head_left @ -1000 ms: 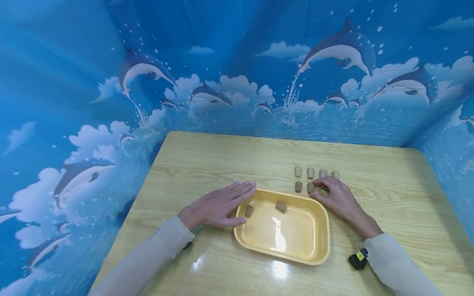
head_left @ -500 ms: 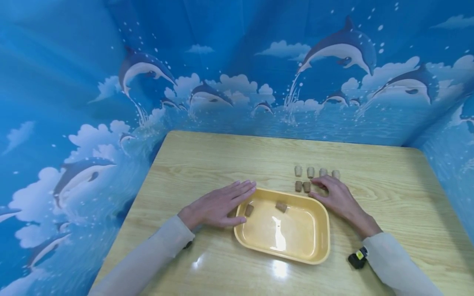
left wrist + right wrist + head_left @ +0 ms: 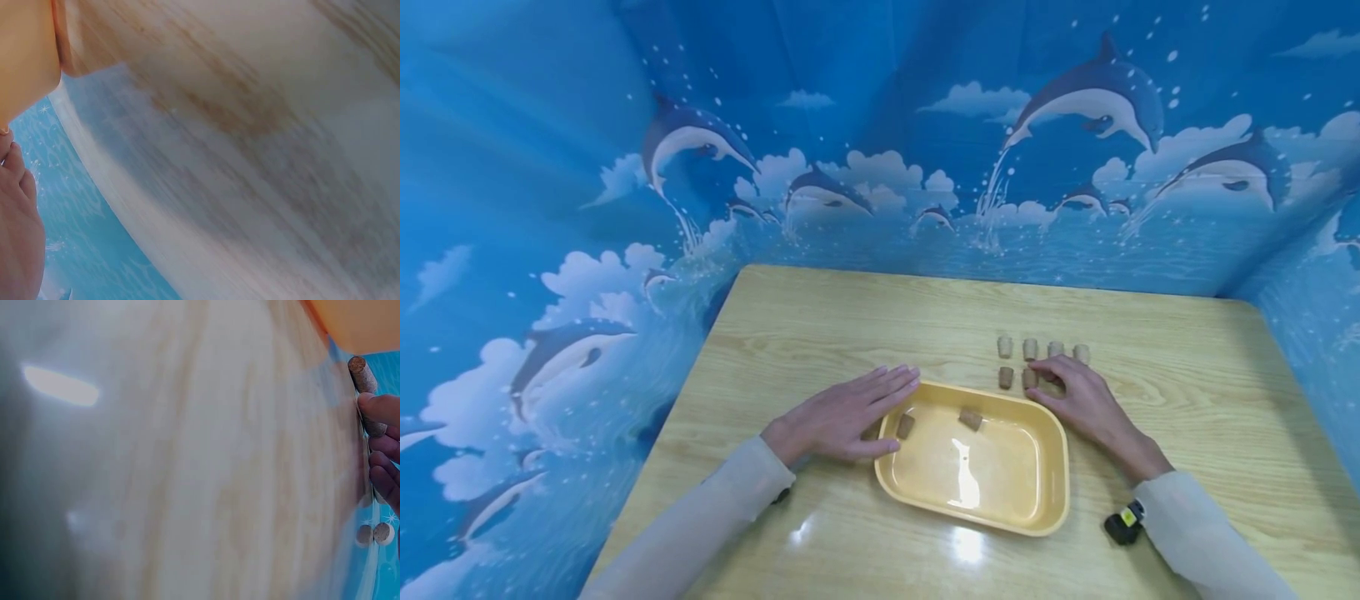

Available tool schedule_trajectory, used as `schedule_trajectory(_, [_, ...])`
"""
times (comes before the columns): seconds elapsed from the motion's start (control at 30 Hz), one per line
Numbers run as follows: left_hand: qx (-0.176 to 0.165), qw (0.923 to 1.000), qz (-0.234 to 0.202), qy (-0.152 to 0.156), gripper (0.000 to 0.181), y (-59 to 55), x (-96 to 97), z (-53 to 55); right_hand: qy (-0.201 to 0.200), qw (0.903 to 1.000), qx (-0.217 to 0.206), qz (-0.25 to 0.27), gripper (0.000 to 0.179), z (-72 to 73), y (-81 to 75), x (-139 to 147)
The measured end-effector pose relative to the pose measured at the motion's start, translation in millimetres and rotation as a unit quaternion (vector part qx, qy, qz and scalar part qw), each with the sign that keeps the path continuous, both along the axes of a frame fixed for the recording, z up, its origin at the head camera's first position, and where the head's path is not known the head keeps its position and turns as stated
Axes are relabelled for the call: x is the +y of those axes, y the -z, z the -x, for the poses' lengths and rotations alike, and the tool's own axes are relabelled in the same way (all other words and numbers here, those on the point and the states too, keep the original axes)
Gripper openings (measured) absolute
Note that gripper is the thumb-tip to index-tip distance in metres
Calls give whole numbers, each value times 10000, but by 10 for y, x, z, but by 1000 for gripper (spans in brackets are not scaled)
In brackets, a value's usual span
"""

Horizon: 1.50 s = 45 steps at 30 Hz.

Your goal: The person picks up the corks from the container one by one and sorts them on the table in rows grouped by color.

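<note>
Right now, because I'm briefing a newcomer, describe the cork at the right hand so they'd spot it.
Beyond the yellow tray are two rows of corks. In the nearer, darker row, find the cork pinched by the right hand; its left neighbour is untouched.

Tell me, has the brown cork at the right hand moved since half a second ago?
Yes, to the right: in the head view, the gap between this brown cork and the stationary cork on its left has widened.
</note>
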<state>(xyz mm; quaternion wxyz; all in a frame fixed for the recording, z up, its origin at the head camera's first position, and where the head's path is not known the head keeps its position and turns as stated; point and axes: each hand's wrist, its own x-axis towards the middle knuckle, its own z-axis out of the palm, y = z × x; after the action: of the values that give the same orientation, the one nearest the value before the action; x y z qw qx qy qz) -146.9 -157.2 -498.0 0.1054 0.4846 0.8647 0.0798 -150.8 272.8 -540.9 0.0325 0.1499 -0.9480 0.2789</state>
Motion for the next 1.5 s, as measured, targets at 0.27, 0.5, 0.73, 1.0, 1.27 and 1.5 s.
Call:
schedule_trajectory(0.27, [-69,10000,14,-36,91,-11,2,-5,-40,9999,23,-121,51,3,-13,8])
schedule_trajectory(0.5, [-63,10000,0,-34,91,-4,2,-6,-81,9998,113,-118,49,5,-14,4])
schedule_trajectory(0.73, [-61,10000,6,-41,90,-12,5,-10,-17,9999,77,-69,49,-9,-14,21])
schedule_trajectory(1.0, [-117,9999,-53,-50,90,-9,2,-10,-32,9999,82,-101,50,-8,-2,28])
schedule_trajectory(1.27, [-42,10000,-33,-43,91,8,8,-8,-14,9999,122,-80,50,-18,-2,20])
schedule_trajectory(1.5, [-54,10000,-23,-62,91,2,12,-5,-7,10000,60,-69,51,-17,-16,14])
